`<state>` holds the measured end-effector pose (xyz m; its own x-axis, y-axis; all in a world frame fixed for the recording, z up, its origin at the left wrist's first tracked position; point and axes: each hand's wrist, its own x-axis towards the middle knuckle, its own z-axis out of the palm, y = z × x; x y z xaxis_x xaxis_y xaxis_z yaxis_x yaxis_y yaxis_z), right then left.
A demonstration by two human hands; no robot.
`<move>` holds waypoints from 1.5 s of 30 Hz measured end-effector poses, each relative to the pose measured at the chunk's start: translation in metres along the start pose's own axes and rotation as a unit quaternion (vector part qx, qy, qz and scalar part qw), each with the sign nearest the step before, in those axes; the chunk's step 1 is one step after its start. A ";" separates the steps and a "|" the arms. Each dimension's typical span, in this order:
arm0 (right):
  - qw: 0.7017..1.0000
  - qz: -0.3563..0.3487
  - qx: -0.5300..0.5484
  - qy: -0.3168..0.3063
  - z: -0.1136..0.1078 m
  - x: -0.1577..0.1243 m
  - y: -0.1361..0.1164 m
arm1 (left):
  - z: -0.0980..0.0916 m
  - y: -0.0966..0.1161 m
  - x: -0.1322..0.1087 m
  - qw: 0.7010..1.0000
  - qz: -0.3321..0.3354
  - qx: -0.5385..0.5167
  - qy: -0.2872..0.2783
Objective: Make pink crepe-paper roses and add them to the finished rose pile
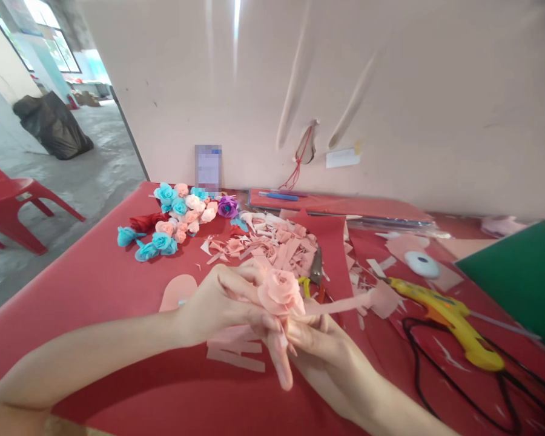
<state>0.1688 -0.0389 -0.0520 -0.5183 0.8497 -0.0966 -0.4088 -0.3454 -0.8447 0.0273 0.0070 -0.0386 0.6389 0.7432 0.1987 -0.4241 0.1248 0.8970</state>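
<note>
A pink paper rose [281, 290] is held upright between my two hands, just above the table. My left hand [236, 303] has its fingers wrapped round the base of the flower from the left. From the right, my right hand [327, 348] pinches the underside of the rose, thumb and fingers close together. A narrow pink paper strip [343, 304] stretches rightward from the flower over my right hand. Below the hands lie several cut pink strips [236, 354]. A pair of scissors [316, 269] with yellow and orange handles lies behind the rose, partly hidden.
A yellow hot glue gun [454, 321] with a black cord lies at right, near a white round object [422, 264] and a green sheet [522, 284]. Pink scraps [290, 242] are heaped behind my hands. Finished paper flowers [163, 244] lie at left. A white panel [254, 91] stands behind.
</note>
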 end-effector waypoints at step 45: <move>0.842 -0.283 -0.397 0.232 0.009 -0.005 -0.001 | 0.016 0.001 -0.003 0.978 -0.002 0.125 0.165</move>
<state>0.1652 -0.0461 -0.0458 0.0146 0.9159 0.4011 0.2348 0.3868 -0.8918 0.0350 -0.0057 -0.0324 0.3811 0.9198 0.0937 -0.2248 -0.0062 0.9744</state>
